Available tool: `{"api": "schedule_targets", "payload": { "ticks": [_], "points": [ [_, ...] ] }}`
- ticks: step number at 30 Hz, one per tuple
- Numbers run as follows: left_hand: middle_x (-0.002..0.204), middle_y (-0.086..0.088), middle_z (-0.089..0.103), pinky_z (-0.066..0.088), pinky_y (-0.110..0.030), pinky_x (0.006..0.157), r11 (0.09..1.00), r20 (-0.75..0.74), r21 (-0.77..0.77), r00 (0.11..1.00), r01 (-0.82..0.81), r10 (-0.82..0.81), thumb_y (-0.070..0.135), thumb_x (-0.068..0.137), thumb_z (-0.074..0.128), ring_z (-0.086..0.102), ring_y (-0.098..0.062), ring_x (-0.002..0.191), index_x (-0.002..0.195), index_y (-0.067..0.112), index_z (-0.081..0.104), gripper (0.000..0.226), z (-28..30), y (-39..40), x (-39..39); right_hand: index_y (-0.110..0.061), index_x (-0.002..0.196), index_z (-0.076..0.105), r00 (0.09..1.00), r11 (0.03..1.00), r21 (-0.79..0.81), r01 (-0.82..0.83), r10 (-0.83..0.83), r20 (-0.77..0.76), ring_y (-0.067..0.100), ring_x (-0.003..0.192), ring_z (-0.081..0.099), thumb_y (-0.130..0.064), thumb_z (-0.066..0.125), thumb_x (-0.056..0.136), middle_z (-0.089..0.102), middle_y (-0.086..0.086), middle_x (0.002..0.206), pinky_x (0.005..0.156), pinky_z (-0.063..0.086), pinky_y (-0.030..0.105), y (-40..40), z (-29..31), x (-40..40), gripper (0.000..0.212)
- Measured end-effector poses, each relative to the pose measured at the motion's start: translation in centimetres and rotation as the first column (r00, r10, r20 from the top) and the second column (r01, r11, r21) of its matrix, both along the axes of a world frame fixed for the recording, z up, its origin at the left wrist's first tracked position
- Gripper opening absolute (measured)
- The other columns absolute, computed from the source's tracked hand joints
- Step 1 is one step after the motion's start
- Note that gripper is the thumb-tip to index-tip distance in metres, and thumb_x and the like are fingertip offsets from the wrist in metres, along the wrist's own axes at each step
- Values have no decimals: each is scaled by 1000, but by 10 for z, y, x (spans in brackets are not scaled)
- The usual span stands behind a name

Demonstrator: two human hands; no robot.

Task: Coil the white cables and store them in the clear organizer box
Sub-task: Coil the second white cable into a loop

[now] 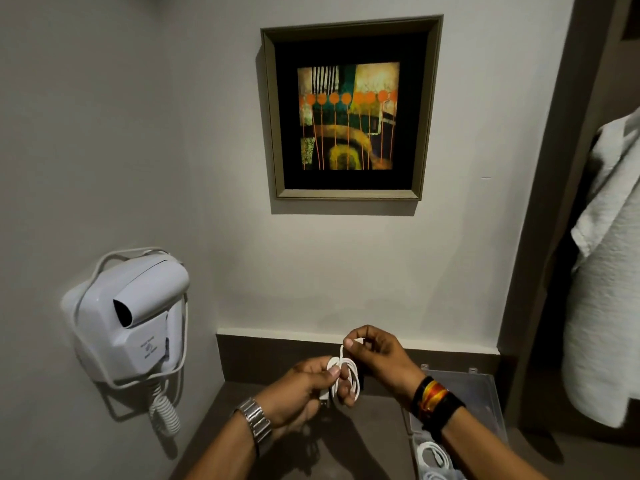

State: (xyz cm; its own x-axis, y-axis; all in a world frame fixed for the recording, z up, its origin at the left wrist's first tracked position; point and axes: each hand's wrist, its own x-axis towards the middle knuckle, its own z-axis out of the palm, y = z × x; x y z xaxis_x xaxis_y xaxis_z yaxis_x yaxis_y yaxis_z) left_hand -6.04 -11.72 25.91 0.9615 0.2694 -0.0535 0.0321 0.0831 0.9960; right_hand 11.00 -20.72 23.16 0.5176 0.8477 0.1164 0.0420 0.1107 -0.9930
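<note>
My left hand (304, 389) grips a coiled white cable (349, 377) above the brown counter, pinching the loops between thumb and fingers, with a plug end showing below the fingers. My right hand (375, 355) pinches the cable's free end just above the coil. The clear organizer box (485, 396) stands open at the lower right, its lid tilted back. Another coiled white cable (431, 453) lies inside it, partly hidden by my right forearm.
A white wall-mounted hair dryer (131, 317) with a spiral cord hangs on the left wall. A framed painting (349, 109) hangs on the back wall. A white towel (609, 271) hangs at the right. The brown counter (242, 403) runs under my hands.
</note>
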Motion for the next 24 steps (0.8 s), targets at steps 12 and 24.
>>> {"api": "schedule_targets", "payload": {
  "ticks": [12, 24],
  "points": [
    [76, -10, 64, 47, -37, 82, 972, -113, 159, 975, -175, 194, 13, 104, 42, 59, -22, 74, 84, 8, 62, 29, -7, -1, 5, -7, 89, 77, 968, 996, 9, 86, -81, -239, 20, 61, 71, -8, 77, 87, 77, 12, 77, 61, 62, 30, 2, -13, -22, 2],
    [116, -42, 57, 50, -56, 95, 939, -99, -245, 969, -242, 224, 10, 104, 38, 61, -46, 106, 103, -9, 56, 27, -10, 1, -4, -3, 95, 78, 939, 996, 16, 92, -81, -334, 25, 67, 60, -9, 72, 93, 71, 22, 87, 65, 52, 31, -1, -18, -34, 9]
  ]
}}
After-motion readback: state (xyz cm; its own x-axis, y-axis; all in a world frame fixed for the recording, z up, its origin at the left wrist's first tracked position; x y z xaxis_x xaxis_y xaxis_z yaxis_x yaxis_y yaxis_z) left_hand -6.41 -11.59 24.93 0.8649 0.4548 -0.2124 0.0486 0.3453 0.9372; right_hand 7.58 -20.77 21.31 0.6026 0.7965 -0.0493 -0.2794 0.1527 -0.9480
